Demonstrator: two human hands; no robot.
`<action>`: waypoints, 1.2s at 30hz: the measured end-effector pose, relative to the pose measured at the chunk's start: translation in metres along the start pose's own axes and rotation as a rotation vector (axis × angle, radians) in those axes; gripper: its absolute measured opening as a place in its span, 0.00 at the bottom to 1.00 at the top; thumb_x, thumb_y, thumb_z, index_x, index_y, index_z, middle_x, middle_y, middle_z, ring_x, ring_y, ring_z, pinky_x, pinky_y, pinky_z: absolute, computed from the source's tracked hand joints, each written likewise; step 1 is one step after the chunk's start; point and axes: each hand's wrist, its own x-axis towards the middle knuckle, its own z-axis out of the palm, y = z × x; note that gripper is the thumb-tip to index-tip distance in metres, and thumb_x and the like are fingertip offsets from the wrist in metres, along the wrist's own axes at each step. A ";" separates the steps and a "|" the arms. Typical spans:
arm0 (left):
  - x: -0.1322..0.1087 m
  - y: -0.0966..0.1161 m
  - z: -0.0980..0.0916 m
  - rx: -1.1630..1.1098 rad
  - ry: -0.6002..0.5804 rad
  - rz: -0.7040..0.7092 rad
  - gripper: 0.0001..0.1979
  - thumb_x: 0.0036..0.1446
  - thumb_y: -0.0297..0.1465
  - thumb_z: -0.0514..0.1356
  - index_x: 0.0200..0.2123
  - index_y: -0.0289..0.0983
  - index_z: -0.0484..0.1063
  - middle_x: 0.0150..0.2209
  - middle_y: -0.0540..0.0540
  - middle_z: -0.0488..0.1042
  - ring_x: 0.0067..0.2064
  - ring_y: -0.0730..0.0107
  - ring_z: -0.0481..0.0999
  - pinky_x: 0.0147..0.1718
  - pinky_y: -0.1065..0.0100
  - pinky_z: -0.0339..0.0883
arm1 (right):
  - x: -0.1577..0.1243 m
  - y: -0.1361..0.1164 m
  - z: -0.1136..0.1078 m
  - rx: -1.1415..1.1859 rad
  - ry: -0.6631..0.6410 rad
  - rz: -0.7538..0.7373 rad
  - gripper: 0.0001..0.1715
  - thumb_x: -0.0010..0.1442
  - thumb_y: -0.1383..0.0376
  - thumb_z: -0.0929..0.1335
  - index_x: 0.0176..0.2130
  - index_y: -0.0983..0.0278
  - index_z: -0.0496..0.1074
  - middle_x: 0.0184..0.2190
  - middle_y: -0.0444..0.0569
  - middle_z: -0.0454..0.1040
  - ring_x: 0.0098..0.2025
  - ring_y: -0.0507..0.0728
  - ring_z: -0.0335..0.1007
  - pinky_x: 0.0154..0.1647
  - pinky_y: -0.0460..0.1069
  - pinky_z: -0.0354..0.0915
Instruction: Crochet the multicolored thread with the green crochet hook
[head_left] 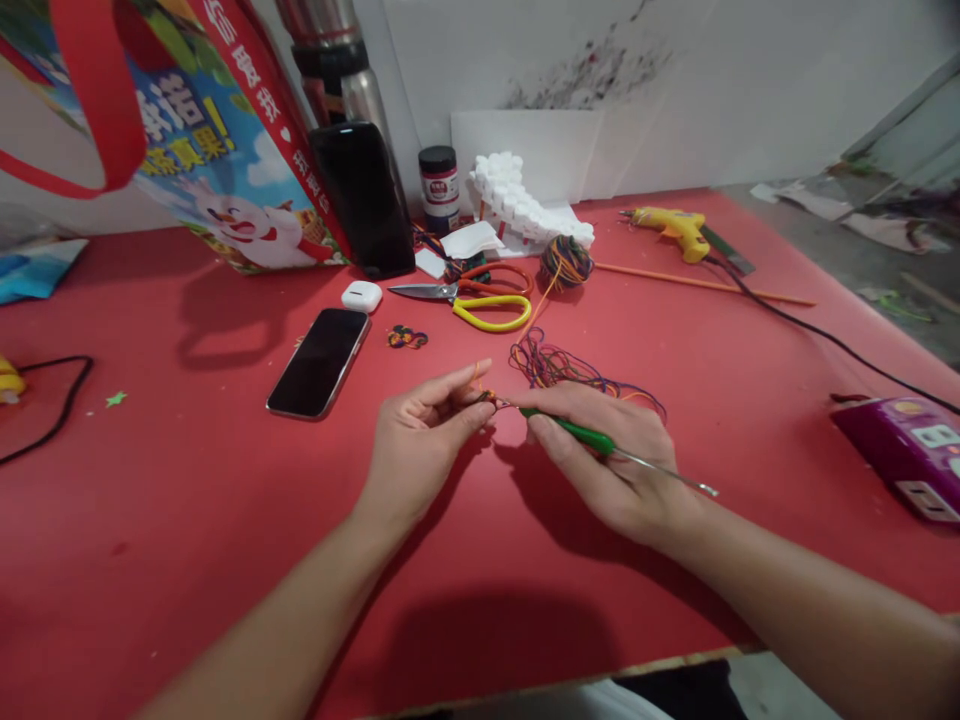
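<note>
My left hand point(420, 440) pinches a small piece of multicoloured crochet work point(487, 398) between thumb and fingers, with a strand of yarn running up over the index finger. In my right hand point(611, 455) is a crochet hook point(585, 434) with a green handle; its metal tip reaches the crochet work, and its other metal end sticks out behind toward the wrist. Loose multicoloured yarn point(559, 365) lies tangled just beyond my right hand. From there an orange strand leads to the yarn ball point(565, 264). How the hook sits in the stitches is too small to make out.
Scissors point(491, 300) with red and yellow handles lie behind the hands. To the left are a phone point(320, 362), a white earphone case point(361, 296) and a small crocheted piece point(407, 337). A yellow glue gun point(675, 230) and a purple box point(904, 450) are on the right.
</note>
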 end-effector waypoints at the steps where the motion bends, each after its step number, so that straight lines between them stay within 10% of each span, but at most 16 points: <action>1: 0.000 0.000 0.000 0.015 -0.003 0.003 0.19 0.41 0.24 0.77 0.39 0.44 0.89 0.29 0.53 0.77 0.30 0.77 0.75 0.33 0.72 0.78 | 0.000 0.001 -0.002 0.029 -0.006 0.035 0.15 0.72 0.69 0.66 0.51 0.60 0.80 0.37 0.49 0.85 0.35 0.56 0.80 0.41 0.50 0.74; 22: -0.004 -0.003 -0.009 0.138 -0.283 0.061 0.11 0.48 0.25 0.76 0.36 0.44 0.89 0.38 0.46 0.85 0.37 0.66 0.83 0.41 0.64 0.80 | 0.022 0.017 -0.029 0.880 -0.020 0.758 0.08 0.50 0.64 0.74 0.29 0.66 0.85 0.12 0.44 0.70 0.14 0.46 0.48 0.16 0.46 0.37; 36: -0.010 -0.004 0.001 -0.201 -0.252 -0.015 0.14 0.43 0.28 0.79 0.36 0.49 0.89 0.31 0.50 0.85 0.30 0.74 0.81 0.32 0.74 0.77 | 0.010 -0.002 -0.005 1.186 -0.084 0.629 0.11 0.61 0.59 0.76 0.41 0.62 0.86 0.25 0.47 0.81 0.21 0.50 0.70 0.21 0.45 0.64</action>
